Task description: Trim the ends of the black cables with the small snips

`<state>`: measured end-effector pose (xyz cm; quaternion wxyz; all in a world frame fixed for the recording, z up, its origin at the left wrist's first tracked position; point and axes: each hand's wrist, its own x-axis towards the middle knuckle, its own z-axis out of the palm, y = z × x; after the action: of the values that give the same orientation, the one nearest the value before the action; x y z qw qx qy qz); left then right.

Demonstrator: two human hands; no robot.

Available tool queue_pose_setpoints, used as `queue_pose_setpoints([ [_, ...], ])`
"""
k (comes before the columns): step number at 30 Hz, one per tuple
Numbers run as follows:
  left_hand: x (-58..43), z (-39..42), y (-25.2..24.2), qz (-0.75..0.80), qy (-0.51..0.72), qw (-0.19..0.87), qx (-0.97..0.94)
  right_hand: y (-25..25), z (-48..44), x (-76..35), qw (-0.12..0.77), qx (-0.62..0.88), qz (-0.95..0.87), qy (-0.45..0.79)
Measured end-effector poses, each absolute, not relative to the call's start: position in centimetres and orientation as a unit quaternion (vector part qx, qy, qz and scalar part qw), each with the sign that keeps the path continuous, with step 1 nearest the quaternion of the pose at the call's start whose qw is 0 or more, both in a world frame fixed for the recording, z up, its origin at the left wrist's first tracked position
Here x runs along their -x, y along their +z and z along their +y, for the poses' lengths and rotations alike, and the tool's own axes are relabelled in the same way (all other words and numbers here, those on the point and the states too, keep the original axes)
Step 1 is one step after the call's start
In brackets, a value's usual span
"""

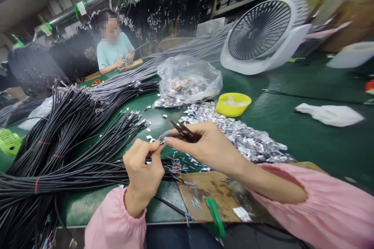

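My left hand is closed in a pinch on the end of a black cable, above the other cables. The thumb and forefinger of my right hand meet that same cable end from the other side. Dark pointed tweezers are tucked in my right hand, their tips pointing up and left. Fine detail at the pinched end is too small to make out. Below my hands, a bundle of black cables ends in stripped, coloured wires. Silvery foil scraps lie heaped behind my right hand.
A yellow bowl, a clear plastic bag of scraps and a white fan stand beyond. Large cable bundles fill the left. A stained board with a green clip lies at the front edge. Another person sits opposite.
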<state>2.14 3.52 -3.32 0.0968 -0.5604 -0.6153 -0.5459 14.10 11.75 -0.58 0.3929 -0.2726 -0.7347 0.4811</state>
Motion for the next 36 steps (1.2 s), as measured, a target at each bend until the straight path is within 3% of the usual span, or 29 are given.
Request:
queue_pose_setpoints([
  [10,-2.0,3.6,-3.2,-0.628,-0.556,0.062,0.542,-0.7,12.0,-14.0,0.356,0.258,-0.736,0.515],
  [18,-0.8,3.8,-2.3,-0.616,-0.532,-0.205,0.544,-0.5,12.0,-14.3,0.340,0.263,-0.772,0.468],
  [21,-0.5,3.8,-2.2,-0.596,-0.538,-0.202,0.561,-0.4,11.8,-14.4,0.342,0.262,-0.793,0.431],
  [25,-0.3,3.7,-1.9,-0.590,-0.537,-0.149,0.585,-0.8,11.7,-14.5,0.398,0.234,-0.826,0.321],
  [28,0.0,3.5,-1.2,-0.599,-0.495,-0.231,0.585,-1.4,12.1,-14.6,0.445,0.154,-0.859,0.201],
  [31,0.2,3.5,-0.7,-0.619,-0.422,-0.346,0.564,-1.6,12.9,-15.0,0.420,0.040,-0.904,0.064],
  [36,0.0,4.3,-0.9,-0.673,-0.457,-0.317,0.487,-1.5,13.3,-15.4,0.363,-0.008,-0.925,-0.113],
])
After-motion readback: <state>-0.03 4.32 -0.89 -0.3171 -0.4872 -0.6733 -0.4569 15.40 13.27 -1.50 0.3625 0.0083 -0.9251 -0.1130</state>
